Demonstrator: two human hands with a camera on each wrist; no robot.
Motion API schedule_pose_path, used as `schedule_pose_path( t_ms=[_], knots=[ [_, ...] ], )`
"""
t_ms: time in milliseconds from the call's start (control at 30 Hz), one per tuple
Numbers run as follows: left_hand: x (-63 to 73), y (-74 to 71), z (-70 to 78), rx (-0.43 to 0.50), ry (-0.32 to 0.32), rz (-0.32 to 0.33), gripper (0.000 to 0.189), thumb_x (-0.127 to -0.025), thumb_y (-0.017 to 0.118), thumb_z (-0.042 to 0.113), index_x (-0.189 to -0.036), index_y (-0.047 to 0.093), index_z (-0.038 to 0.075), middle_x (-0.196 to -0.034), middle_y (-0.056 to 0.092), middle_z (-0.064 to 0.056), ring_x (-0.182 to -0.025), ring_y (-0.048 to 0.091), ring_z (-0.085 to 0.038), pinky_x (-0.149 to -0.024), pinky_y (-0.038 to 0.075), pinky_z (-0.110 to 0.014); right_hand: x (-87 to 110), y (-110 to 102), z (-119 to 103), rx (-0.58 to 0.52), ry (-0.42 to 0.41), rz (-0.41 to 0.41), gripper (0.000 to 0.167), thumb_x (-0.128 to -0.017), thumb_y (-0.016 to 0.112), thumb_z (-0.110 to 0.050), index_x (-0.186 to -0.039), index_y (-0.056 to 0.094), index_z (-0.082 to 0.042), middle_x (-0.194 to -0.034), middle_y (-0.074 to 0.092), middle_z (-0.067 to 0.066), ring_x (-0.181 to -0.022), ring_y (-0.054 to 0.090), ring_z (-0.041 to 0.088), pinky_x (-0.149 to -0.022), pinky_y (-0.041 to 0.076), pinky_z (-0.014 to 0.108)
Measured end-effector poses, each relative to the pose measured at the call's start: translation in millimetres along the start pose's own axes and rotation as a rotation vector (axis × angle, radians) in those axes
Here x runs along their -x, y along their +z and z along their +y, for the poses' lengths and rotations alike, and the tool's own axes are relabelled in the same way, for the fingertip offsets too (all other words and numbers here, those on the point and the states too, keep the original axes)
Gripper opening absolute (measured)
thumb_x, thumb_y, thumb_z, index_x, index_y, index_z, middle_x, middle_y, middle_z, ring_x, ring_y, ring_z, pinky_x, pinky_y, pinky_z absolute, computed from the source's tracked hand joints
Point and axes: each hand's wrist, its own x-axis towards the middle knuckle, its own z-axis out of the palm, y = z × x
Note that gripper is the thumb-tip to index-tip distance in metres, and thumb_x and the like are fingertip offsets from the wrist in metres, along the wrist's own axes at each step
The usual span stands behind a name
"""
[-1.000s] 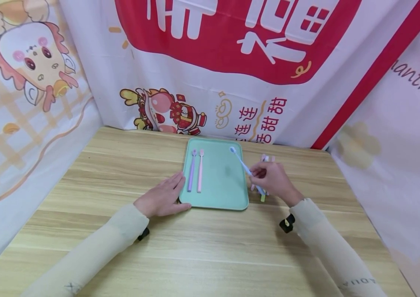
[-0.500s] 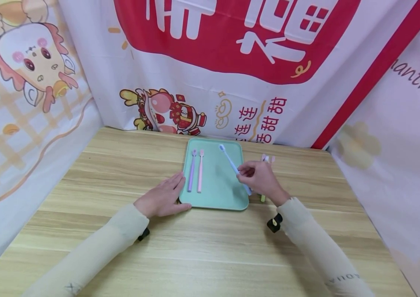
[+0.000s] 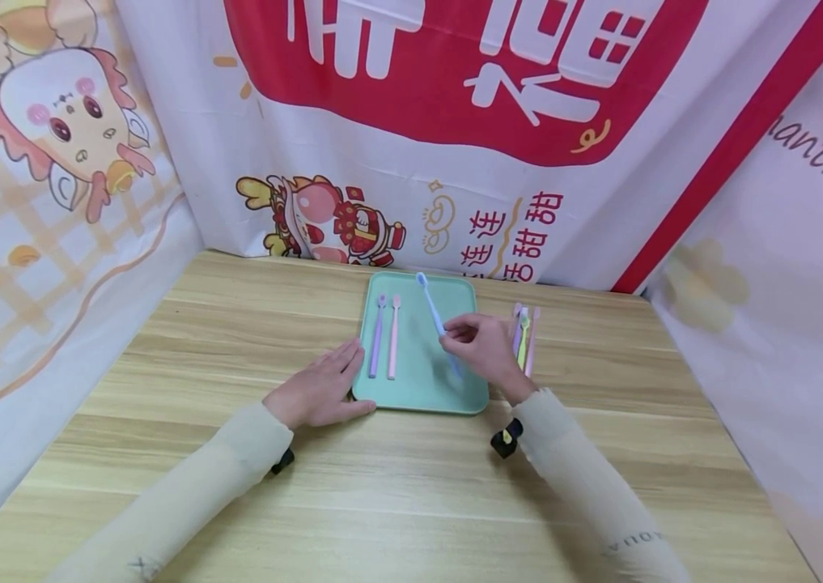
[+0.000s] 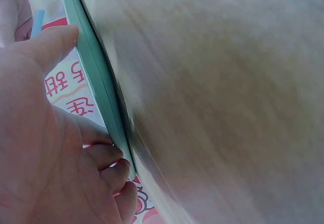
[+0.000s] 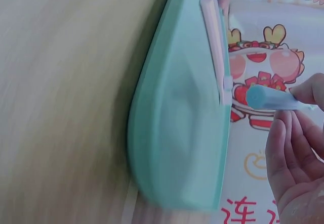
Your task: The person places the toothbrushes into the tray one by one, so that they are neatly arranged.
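Pale wood-grain table (image 3: 396, 502) below a white backdrop (image 3: 411, 166) with a red patch (image 3: 440, 101), cartoon-print cloth (image 3: 54, 219) at left.

Your left hand (image 3: 318, 392) lies palm down, thumb (image 3: 351, 410) spread. Your right hand (image 3: 484, 348) is raised in a pinch.

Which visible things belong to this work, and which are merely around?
Belonging:
light blue toothbrush in right hand
rectangular green tray, left hand touching
purple toothbrush and pink toothbrush on the tray
probably the multicoloured toothbrush cluster beside it

Surroundings:
printed red and white cloth
pale wooden tabletop
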Motion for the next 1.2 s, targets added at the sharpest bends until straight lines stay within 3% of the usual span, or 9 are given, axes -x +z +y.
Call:
schedule_pose_path(
  t_ms=[433, 733, 1200],
  knots=[
    [0.0, 0.3, 0.1, -0.006, -0.003, -0.002, 0.099, -0.104, 0.055, 0.061, -0.165, 0.018, -0.007, -0.176, 0.013, -0.025, -0.165, 0.015, -0.041, -0.134, 0.021, -0.056, -6.3, 35.7, -11.2, -0.091, 0.185, 0.078, 0.020, -0.088, 0.082, -0.016, -0.106, 0.081, -0.007, -0.099, 0.081, 0.009, -0.090, 0.075, 0.021, -0.083, 0.064, 0.031],
    [-1.4, 1.0, -0.4, -0.005, -0.003, 0.000, 0.099, -0.104, 0.055, 0.061, -0.165, 0.019, -0.007, -0.176, 0.013, -0.025, -0.165, 0.015, -0.041, -0.134, 0.021, -0.056, -9.2, 49.9, -12.1, -0.139, 0.333, 0.095, 0.018, -0.089, 0.082, -0.017, -0.105, 0.082, -0.010, -0.098, 0.079, 0.006, -0.087, 0.071, 0.015, -0.074, 0.060, 0.022],
    [-0.1, 0.5, 0.1, -0.008, -0.017, -0.012, 0.099, -0.103, 0.054, 0.063, -0.166, 0.018, -0.005, -0.177, 0.012, -0.023, -0.166, 0.014, -0.039, -0.134, 0.021, -0.055, -13.7, 62.6, -13.5, -0.105, 0.448, 0.098, 0.014, -0.090, 0.082, -0.019, -0.103, 0.083, -0.012, -0.095, 0.079, 0.005, -0.078, 0.069, 0.012, -0.064, 0.057, 0.021]
  ],
)
